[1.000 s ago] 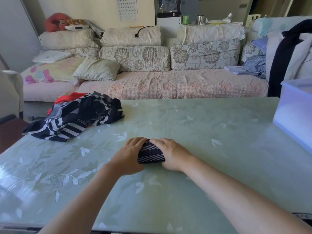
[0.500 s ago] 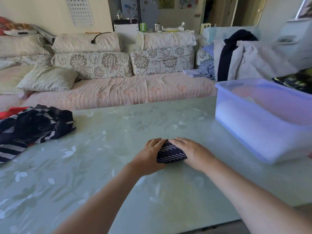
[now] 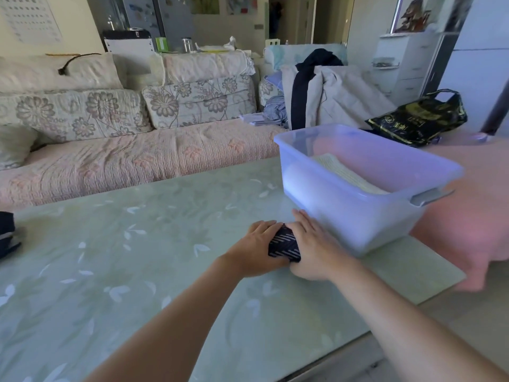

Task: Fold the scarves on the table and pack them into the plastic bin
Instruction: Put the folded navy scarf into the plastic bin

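The left hand (image 3: 257, 250) cups and the flat-fingered right hand (image 3: 311, 249) presses the folded scarf (image 3: 285, 245) between them, the plastic bin (image 3: 358, 216) just beyond-right, perhaps touching the right hand.

Two hands (image 3: 254, 250) (image 3: 315, 250), one striped scarf (image 3: 283, 245), one plastic bin (image 3: 344, 213), one cream cloth (image 3: 344, 173) — and one table (image 3: 132, 271).
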Demonstrator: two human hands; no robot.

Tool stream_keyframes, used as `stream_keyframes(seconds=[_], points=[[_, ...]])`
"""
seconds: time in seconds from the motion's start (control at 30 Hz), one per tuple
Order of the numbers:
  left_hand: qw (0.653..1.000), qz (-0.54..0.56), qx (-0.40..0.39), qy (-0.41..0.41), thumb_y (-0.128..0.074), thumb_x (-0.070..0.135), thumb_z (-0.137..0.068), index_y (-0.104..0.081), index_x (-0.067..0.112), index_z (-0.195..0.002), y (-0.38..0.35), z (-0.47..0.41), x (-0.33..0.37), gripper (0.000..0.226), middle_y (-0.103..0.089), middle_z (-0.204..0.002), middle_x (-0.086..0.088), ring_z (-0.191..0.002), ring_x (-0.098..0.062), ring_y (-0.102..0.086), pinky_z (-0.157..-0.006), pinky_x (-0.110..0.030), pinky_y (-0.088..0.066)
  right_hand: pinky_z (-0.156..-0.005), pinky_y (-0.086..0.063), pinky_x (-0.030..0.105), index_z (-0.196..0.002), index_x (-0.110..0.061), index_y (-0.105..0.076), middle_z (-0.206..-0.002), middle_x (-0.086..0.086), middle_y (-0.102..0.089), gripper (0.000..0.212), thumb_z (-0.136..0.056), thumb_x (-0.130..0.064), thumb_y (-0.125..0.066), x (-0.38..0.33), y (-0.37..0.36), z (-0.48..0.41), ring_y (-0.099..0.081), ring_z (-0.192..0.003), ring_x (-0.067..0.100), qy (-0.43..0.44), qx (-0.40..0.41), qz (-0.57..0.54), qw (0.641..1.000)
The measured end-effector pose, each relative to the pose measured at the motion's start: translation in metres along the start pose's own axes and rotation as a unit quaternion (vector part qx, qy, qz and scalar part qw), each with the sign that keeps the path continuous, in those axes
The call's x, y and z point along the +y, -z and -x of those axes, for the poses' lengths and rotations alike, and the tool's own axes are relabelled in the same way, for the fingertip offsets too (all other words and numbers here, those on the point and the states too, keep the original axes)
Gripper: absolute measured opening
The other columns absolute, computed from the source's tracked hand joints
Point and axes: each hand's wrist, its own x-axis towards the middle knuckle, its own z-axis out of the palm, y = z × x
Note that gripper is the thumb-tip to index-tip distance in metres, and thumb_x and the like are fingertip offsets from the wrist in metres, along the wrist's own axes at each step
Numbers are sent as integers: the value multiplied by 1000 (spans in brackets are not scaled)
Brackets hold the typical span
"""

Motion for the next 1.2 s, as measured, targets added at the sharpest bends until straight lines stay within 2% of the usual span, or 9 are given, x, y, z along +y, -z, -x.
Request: stream_keyframes(seconds=[0.1, 0.17, 0.3, 0.4, 0.57, 0.7, 0.8, 1.03, 1.2], points=[[999, 45, 13, 14, -36, 57, -92, -34, 26, -150, -3, 1, 1, 66, -35, -153, 9, -142, -12, -23, -118, -29, -19, -124, -8, 34, -158, -28, 0, -166, 4, -1, 103, -75, -34, -61, 0, -4, 2, -5, -153, 22, 17, -31, -2, 999], [1000, 9, -13, 17, -41, 57, -92, -26, 25, -153, 0, 6, -2, 71, -27, -157, 10, -146, -11, -17, -120, -31, -18, -124, -11, 37, -157, -34, 4, -166, 1, 0, 105, -75, -29, -62, 1, -8, 3, -3, -153, 24, 7, -57, -7, 998], [986, -158, 18, -48, -60, 46, -77, -29, 18, -151, 7, 16, -6, 85, -28, -153, 2, -141, -17, -26, -114, -36, -32, -114, -33, 38, -155, -36, -9, -160, 4, -19, 96, -77, -16, -62, 10, -6, -2, -24, -146, 27, -16, -66, -45, 997], [978, -202, 38, -42, -59, 37, -72, -36, 16, -145, 4, 15, 1, 80, -40, -139, -1, -126, -22, -40, -102, -37, -44, -92, -50, 43, -151, -35, -18, -143, 4, -43, 86, -80, -13, -61, 16, -7, -3, -53, -119, 34, -29, -43, -12, 999], [981, -192, 25, 20, -60, 21, -77, -38, 19, -142, 4, 8, 16, 69, -47, -134, 0, -118, -24, -45, -87, -35, -48, -80, -53, 45, -143, -26, -32, -122, 7, -55, 67, -83, -11, -57, 10, -1, 8, -60, -103, 37, -37, -4, 5, 999], [978, -173, 108, -52, -59, 22, -70, -59, 24, -121, 34, 11, 23, 52, -66, -103, 7, -91, -22, -59, -62, -32, -51, -72, -51, 42, -128, -22, -41, -108, 6, -59, 50, -83, -8, -55, -1, 39, 20, -62, -92, 35, -17, 9, 0, 1000], [963, -162, 185, -113, -59, 23, -61, -63, 22, -117, 75, 12, 41, 56, -69, -103, 8, -87, -23, -61, -62, -31, -53, -65, -50, 42, -122, -19, -43, -100, 5, -60, 44, -83, -9, -60, -8, 94, 27, -62, -84, 35, 21, 41, 49, 998], [936, -151, 275, -160, -63, 20, -65, -60, 16, -121, 140, -35, 101, 56, -67, -104, 3, -89, -27, -56, -69, -36, -52, -83, -49, 44, -146, -26, -39, -132, 5, -57, 66, -87, -7, -61, 31, 203, 16, -59, -109, 32, 46, 130, 29, 990], [941, -173, 241, -161, -63, 20, -68, -57, 19, -120, 140, -102, 132, 53, -65, -105, 1, -92, -27, -55, -60, -33, -47, -89, -50, 45, -155, -31, -27, -149, 1, -47, 80, -89, -4, -63, 100, 219, -10, -54, -124, 28, 12, 133, 44, 990]])
